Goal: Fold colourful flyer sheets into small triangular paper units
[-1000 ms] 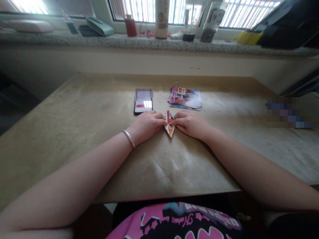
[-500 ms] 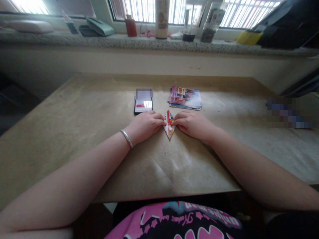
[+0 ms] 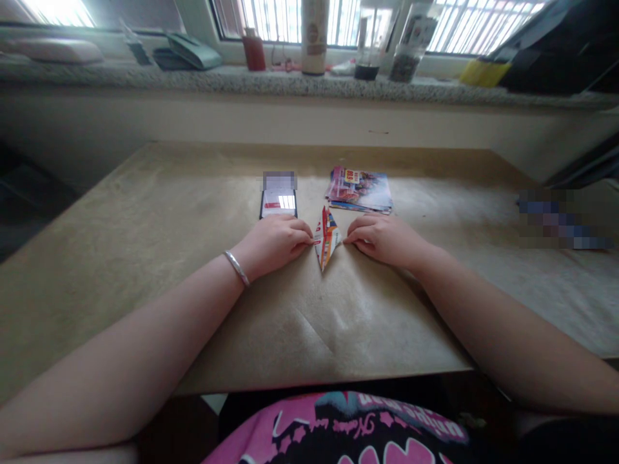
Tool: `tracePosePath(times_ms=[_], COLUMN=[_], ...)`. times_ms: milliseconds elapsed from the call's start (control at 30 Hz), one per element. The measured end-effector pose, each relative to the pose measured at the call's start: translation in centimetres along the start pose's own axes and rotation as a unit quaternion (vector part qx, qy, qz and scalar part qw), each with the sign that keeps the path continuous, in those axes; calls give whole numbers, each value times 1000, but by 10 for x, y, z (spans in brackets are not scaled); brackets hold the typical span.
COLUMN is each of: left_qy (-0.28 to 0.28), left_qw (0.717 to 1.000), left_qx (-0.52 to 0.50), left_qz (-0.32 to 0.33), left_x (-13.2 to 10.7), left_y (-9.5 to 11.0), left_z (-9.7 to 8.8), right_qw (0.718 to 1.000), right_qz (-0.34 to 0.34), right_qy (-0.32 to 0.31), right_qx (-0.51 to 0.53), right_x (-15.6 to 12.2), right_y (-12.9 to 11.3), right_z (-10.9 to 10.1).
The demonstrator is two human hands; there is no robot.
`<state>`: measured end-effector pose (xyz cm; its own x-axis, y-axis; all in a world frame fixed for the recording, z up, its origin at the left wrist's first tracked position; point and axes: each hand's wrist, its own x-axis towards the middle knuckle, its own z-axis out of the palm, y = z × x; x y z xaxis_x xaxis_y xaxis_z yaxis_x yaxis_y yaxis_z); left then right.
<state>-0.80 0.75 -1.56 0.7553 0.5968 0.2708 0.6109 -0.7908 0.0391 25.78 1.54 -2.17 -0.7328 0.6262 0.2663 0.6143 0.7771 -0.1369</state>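
Observation:
A small diamond of folded printed paper point(image 3: 327, 240), white with red, orange and blue, stands out near the middle of the table. At its left corner are the closed thumb and fingers of my left hand point(image 3: 279, 240), with a silver bangle on that wrist. My right hand point(image 3: 384, 237) pinches the opposite corner between thumb and forefinger. Just beyond my left hand lies a phone point(image 3: 279, 201) with its screen lit, its near edge covered by the hand. A stack of glossy printed sheets point(image 3: 360, 190) rests beyond the paper, slightly right.
The table point(image 3: 203, 193) has a tan cover with creases near its front edge. Along the back, a stone windowsill point(image 3: 193, 78) carries a red bottle point(image 3: 254, 51), a tall pale bottle point(image 3: 314, 38) and clear containers. A blurred-out item point(image 3: 561, 219) lies at the far right.
The folded paper looks wider and slightly turned, its top tip now farther left. My hands have drawn apart from its middle to its side corners. Phone and stack stay put.

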Motion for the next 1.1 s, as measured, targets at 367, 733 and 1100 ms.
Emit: tracePosePath(times_ms=[367, 733, 1100], left_qy=[28, 54, 38], left_qw=[999, 997, 998], left_qx=[15, -14, -59], left_qz=[13, 49, 5], left_x=[-1, 1, 5], left_y=[7, 5, 10], left_z=[3, 11, 11], right_qw=[979, 984, 995], right_qz=[151, 124, 75], right_qy=[64, 102, 50], right_qx=[118, 75, 39], right_x=[5, 12, 12], right_y=[-21, -11, -26], right_z=[3, 23, 13])
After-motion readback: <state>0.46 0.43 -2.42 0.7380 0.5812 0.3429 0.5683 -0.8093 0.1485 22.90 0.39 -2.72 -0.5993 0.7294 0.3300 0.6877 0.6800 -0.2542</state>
